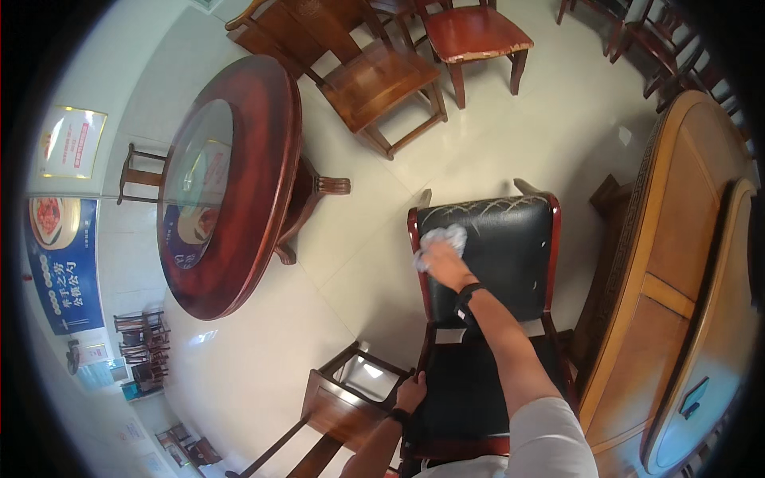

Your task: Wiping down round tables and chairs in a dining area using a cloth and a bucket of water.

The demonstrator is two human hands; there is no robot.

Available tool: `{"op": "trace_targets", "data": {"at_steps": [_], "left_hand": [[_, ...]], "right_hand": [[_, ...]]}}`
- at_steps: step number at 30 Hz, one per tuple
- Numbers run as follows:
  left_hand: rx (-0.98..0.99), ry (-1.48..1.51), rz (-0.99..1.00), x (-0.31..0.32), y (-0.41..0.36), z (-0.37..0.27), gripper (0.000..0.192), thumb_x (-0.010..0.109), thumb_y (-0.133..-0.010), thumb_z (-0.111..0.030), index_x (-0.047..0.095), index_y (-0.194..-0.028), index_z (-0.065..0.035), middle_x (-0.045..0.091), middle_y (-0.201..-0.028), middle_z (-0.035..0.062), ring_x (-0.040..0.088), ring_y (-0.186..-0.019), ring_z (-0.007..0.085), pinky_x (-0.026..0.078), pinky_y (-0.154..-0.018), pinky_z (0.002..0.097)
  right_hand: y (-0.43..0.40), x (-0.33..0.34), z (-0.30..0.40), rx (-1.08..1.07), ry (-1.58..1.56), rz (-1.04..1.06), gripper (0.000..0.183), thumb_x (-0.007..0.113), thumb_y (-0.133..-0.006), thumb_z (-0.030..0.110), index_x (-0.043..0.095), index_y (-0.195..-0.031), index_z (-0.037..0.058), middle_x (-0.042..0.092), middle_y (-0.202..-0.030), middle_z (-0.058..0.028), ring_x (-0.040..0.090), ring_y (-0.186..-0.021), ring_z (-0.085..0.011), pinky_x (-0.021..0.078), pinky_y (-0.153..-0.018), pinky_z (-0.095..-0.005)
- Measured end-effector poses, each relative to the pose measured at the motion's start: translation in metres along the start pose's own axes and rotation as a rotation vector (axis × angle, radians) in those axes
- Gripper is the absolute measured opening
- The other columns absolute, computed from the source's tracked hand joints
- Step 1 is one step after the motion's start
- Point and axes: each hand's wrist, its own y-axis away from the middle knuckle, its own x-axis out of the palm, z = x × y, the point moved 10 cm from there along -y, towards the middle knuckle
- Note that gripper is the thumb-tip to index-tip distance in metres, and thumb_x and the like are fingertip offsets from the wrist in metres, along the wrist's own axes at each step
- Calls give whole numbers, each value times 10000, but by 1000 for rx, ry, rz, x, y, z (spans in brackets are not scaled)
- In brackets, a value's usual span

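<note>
A crumpled light grey cloth (445,237) is bunched in my right hand (445,263). That hand presses it against the left side of the far black padded panel (508,257) of a red-framed wooden chair. Pale scratches run along this panel's far edge, and a few small light marks show near its right side. My left hand (412,391) grips the left side of the same chair, beside its near black padded panel (460,382). My right forearm covers part of both panels.
A wooden stool or chair (352,400) stands close by my left hand. Left is a round red wooden table (257,179) with a glass turntable; right, a large light-brown round table (669,251). Beyond are a brown wooden chair (382,83) and a worn red-seated chair (478,33).
</note>
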Motion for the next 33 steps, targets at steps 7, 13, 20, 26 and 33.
{"op": "trace_targets", "data": {"at_steps": [7,13,20,26,33], "left_hand": [[39,-19,90,4,-4,-26,583,381,-967,-533,628,-1218,-69,656,-1133,225,587,-1121,414,453,-959,483],[11,-3,56,0,-7,-11,591,383,-962,-542,630,-1208,-65,656,-1127,230,584,-1118,423,453,-956,487],[32,1,61,1,-7,-25,598,385,-964,-531,640,-1171,-31,654,-1120,236,575,-1132,422,447,-961,485],[27,-41,76,-3,-5,-35,595,365,-977,-513,640,-1166,-21,643,-1128,258,573,-1124,433,449,-957,487],[-27,-98,125,-3,-13,-22,645,344,-975,-540,583,-1237,-1,613,-1194,265,552,-1152,446,428,-994,488]], "right_hand": [[158,97,-5,-466,381,227,209,559,-823,229,697,-972,183,542,-1314,-58,418,-1313,-276,371,-1068,-420],[92,-82,-97,194,610,-56,445,591,-830,195,569,-1268,119,512,-1318,-198,474,-1220,-367,365,-1039,-519],[157,-167,-178,942,322,-853,615,655,-813,151,458,-1395,136,386,-1402,-316,338,-1319,-474,232,-1114,-576],[105,-72,-90,440,342,-294,625,662,-753,83,504,-1350,174,334,-1469,-257,350,-1305,-494,235,-1119,-586],[101,-142,-123,516,302,-284,667,692,-728,46,507,-1351,199,387,-1452,-211,439,-1241,-426,346,-1068,-495]]}}
